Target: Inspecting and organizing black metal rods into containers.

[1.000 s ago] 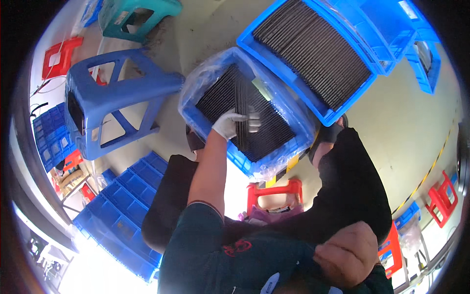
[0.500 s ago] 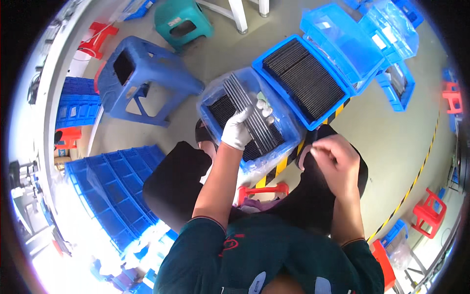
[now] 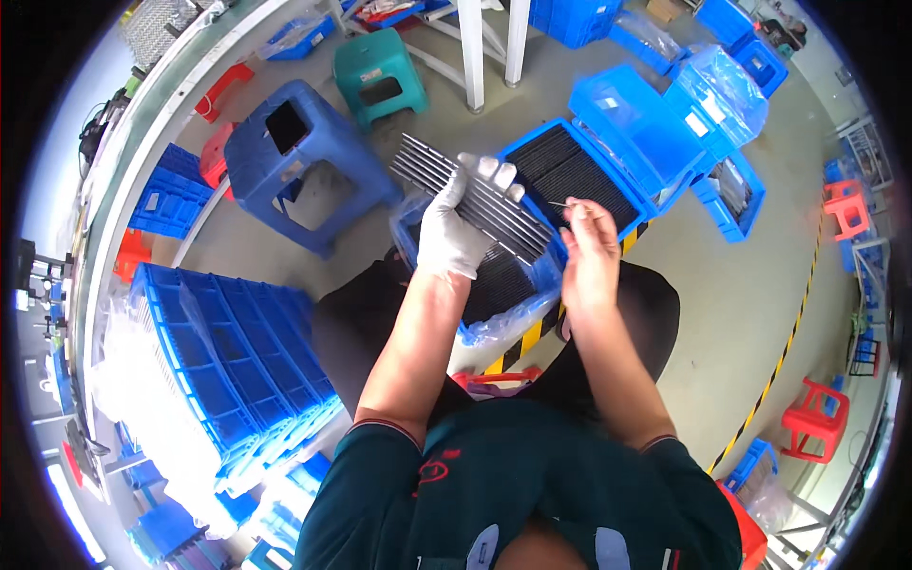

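Note:
My left hand (image 3: 446,236), in a white glove, is closed around a row of thin, dark, shiny metal rods (image 3: 508,224). The rods lie side by side and slant from upper left to lower right, above a blue bin lined with clear plastic (image 3: 508,326). More dark rods (image 3: 499,288) fill that bin, partly hidden by my hand and the held row. My bare right hand (image 3: 591,252) is beside the rods' right end. Its fingertips pinch a thin, light-coloured sliver (image 3: 559,203), too small to identify.
Behind, a blue bin (image 3: 648,215) holds packed rows of dark rods (image 3: 570,171). Further right are more blue bins (image 3: 632,109). A blue stool (image 3: 332,123) and a green stool (image 3: 380,66) stand at the far left. Stacked blue crates (image 3: 237,351) rise near my left knee.
My left hand has lifted the rods and turned them flatter. My right hand has moved in from the right toward their end, and the thin sliver now shows at its fingertips. The whole view has shifted.

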`<state>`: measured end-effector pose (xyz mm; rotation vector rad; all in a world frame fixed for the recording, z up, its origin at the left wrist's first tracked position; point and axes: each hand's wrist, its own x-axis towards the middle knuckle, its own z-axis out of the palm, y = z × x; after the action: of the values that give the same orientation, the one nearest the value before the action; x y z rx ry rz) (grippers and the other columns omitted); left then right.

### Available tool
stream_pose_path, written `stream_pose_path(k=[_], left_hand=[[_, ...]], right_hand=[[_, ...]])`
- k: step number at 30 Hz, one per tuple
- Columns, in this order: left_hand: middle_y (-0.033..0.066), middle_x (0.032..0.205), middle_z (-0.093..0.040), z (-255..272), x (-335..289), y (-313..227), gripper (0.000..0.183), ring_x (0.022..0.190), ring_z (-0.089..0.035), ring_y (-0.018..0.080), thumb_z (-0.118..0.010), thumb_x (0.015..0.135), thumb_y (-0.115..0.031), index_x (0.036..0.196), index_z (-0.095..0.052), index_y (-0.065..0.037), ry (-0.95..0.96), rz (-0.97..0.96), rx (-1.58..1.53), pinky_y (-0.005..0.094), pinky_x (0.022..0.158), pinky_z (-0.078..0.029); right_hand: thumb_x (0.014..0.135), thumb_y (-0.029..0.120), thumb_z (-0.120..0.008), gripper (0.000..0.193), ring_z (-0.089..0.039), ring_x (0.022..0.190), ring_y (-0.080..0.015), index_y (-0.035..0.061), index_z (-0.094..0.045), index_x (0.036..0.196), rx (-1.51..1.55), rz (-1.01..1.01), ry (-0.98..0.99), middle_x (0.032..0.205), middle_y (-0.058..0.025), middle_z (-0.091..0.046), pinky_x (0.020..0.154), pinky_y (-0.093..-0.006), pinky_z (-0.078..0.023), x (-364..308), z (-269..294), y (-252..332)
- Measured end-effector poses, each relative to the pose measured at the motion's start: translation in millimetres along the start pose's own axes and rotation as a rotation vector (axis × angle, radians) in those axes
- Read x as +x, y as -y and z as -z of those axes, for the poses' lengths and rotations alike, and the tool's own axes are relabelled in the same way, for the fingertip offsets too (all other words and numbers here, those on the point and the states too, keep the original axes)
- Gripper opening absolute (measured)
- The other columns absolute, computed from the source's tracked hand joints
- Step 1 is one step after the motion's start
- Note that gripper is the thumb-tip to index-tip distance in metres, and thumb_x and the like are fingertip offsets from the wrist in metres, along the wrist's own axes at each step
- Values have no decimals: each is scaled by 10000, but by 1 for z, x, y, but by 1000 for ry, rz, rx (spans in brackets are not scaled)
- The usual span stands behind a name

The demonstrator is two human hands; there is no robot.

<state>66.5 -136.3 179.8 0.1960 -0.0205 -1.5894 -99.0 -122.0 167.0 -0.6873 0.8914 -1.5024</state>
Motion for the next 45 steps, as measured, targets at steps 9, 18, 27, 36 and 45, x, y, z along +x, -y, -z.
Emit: stream_pose_path(k=[9, 18, 27, 36, 45], left_hand=[[116, 1124, -632, -39, -25, 10, 369, 1086, -614, 307, -672, 876, -62, 1211, -519, -87, 16, -130, 205, 454, 925, -515], [141, 1140, -610, -32, -4, -27, 353, 1090, -616, 374, -607, 890, -73, 1234, -530, -88, 60, 95, 274, 539, 922, -519], [161, 1221, -606, -12, -23, -26, 477, 1122, -616, 365, -672, 857, -45, 1305, -508, -66, 46, 414, 228, 522, 945, -519], [152, 1239, -592, -11, -39, -14, 572, 1179, -582, 385, -728, 846, -123, 1340, -447, -62, 38, 623, 211, 539, 984, -481], [151, 1207, -590, -4, -42, -2, 561, 1123, -604, 337, -713, 857, -119, 1340, -437, -41, 37, 687, 207, 475, 937, -506]], right_hand=[[948, 130, -625, 67, -612, 932, -119, 82, -655, 984, 220, -64, 0, 1056, -28, -664, 849, -280, -499, -4, -44, 1], [937, 131, -636, 158, -572, 875, -89, 58, -658, 1075, -55, 13, 53, 1000, -22, -649, 759, -225, -435, 21, -48, 21], [964, 127, -565, 210, -618, 682, -132, 28, -631, 1138, -297, -18, 368, 813, -70, -674, 628, -241, -476, 99, -58, 29], [886, 180, -678, 347, -616, 960, -124, 42, -598, 1194, -398, -450, 561, 1032, -44, -644, 826, -286, -501, 97, -68, 18], [777, 93, -755, 338, -646, 816, -125, 14, -629, 1080, -463, -479, 690, 909, -44, -653, 767, -268, -521, 93, -63, 10]])
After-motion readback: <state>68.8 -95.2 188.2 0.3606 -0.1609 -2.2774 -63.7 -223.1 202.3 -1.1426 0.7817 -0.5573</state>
